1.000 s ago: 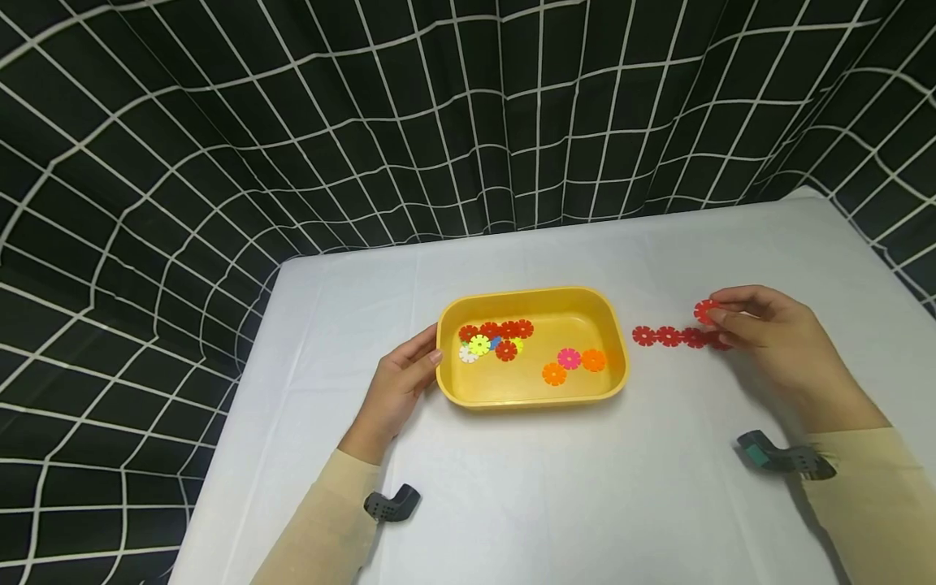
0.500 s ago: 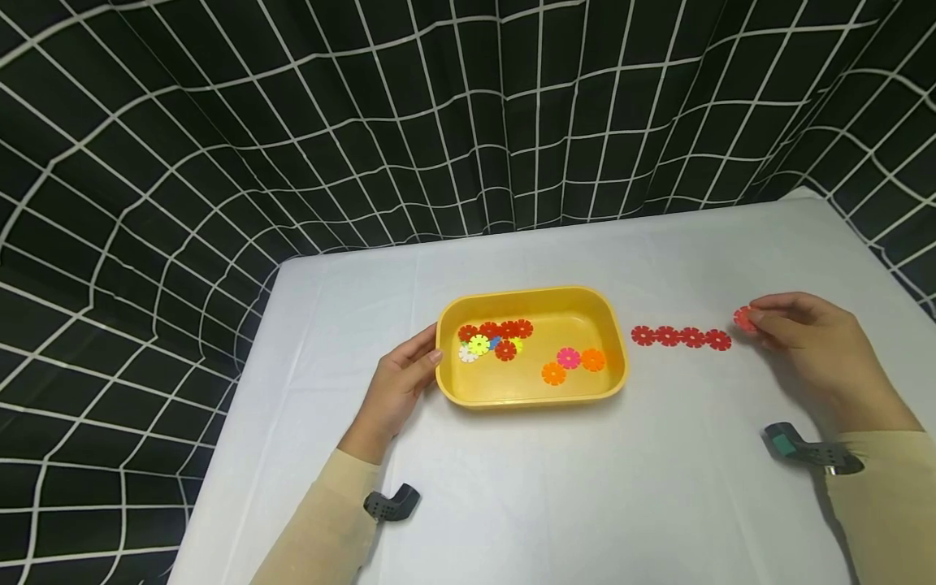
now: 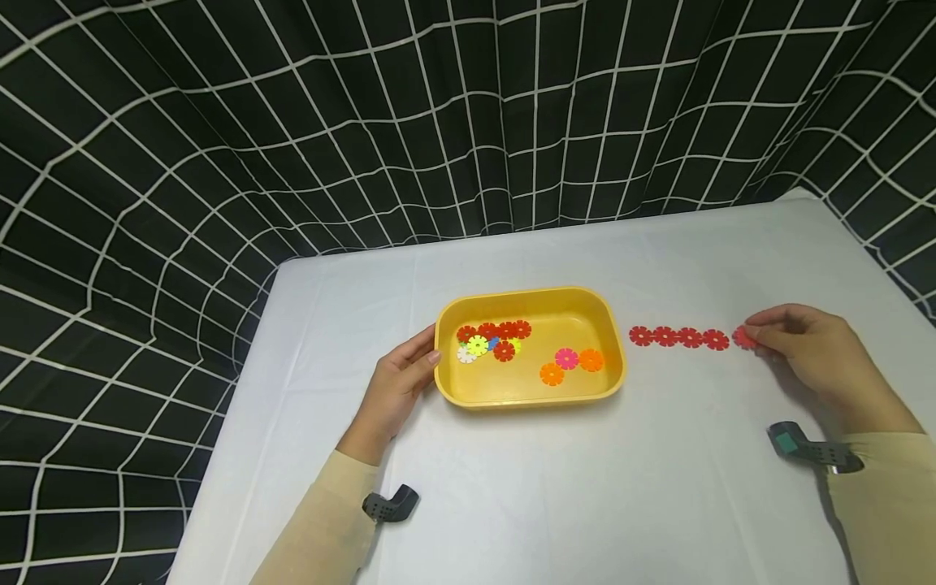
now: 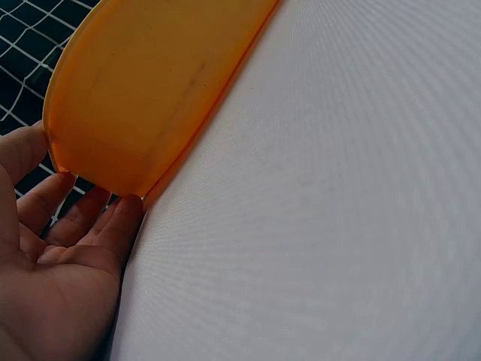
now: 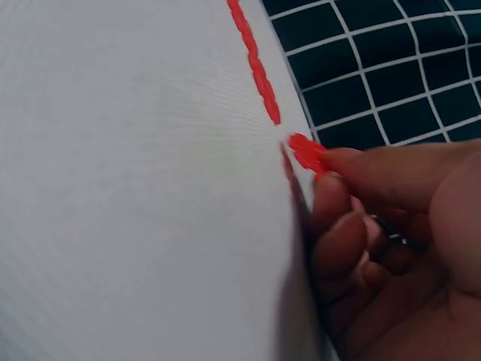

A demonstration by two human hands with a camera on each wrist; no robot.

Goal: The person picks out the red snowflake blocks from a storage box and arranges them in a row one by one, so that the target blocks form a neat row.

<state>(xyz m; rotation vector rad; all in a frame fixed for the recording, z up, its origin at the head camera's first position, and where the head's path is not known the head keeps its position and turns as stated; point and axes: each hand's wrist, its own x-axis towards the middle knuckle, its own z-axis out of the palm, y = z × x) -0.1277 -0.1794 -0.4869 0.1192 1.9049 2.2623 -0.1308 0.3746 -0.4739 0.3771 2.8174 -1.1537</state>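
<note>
My left hand (image 3: pixel 395 392) holds the left end of a yellow plastic tray (image 3: pixel 530 403), thumb at the rim and fingers against the outer wall, as the left wrist view also shows. Between thumb and fingertips my right hand (image 3: pixel 812 361) pinches a red snowflake disc (image 3: pixel 744 337), flower-shaped with notched edges. In the right wrist view that disc (image 5: pixel 306 153) is tilted just above the cloth, with a small gap to the end of the row. The row of several red snowflake discs (image 3: pixel 690 337) lies flat on the table, right of the tray.
Inside the tray are red discs (image 3: pixel 504 351), a yellow-green disc (image 3: pixel 478 345), a white one (image 3: pixel 465 354), a pink one (image 3: pixel 566 358) and two orange ones (image 3: pixel 552 374). A white cloth covers the table (image 3: pixel 556 496). Behind it hangs a black gridded curtain (image 3: pixel 439 122).
My right hand has moved right from over the row's end, uncovering the last disc, then lowered its red snowflake disc toward the cloth beside it. My left hand has stayed on the tray.
</note>
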